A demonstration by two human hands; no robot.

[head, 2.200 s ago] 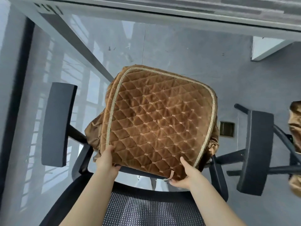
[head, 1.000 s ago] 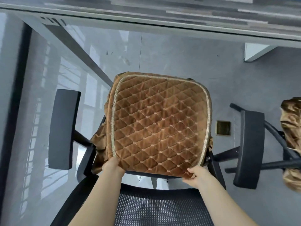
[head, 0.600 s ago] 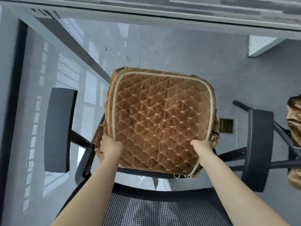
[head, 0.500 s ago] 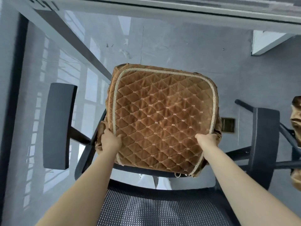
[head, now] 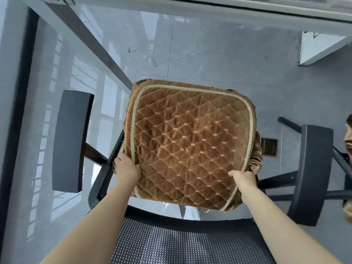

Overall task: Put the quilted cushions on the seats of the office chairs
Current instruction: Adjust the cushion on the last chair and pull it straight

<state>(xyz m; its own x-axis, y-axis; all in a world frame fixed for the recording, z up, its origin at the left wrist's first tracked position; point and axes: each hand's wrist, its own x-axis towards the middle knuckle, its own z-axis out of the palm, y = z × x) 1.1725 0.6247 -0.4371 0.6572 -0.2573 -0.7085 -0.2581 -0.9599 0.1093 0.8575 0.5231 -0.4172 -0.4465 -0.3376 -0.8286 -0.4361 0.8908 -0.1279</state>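
A brown quilted cushion (head: 190,141) with beige piping covers the seat of a black office chair, seen from above over the mesh backrest (head: 182,242). My left hand (head: 126,169) grips the cushion's left edge near the back corner, fingers curled under the hem. My right hand (head: 242,178) grips the right edge by the gathered brown skirt. The seat itself is hidden beneath the cushion.
The chair's left armrest (head: 71,140) and right armrest (head: 310,172) flank the cushion. A second brown cushion (head: 348,141) shows at the right border. Glossy grey floor lies all around, with a floor socket (head: 268,146) and a desk edge (head: 247,8) at the far side.
My hands moved from the cushion's back edge onto its left and right sides. The cushion has settled lower and flatter over the seat.
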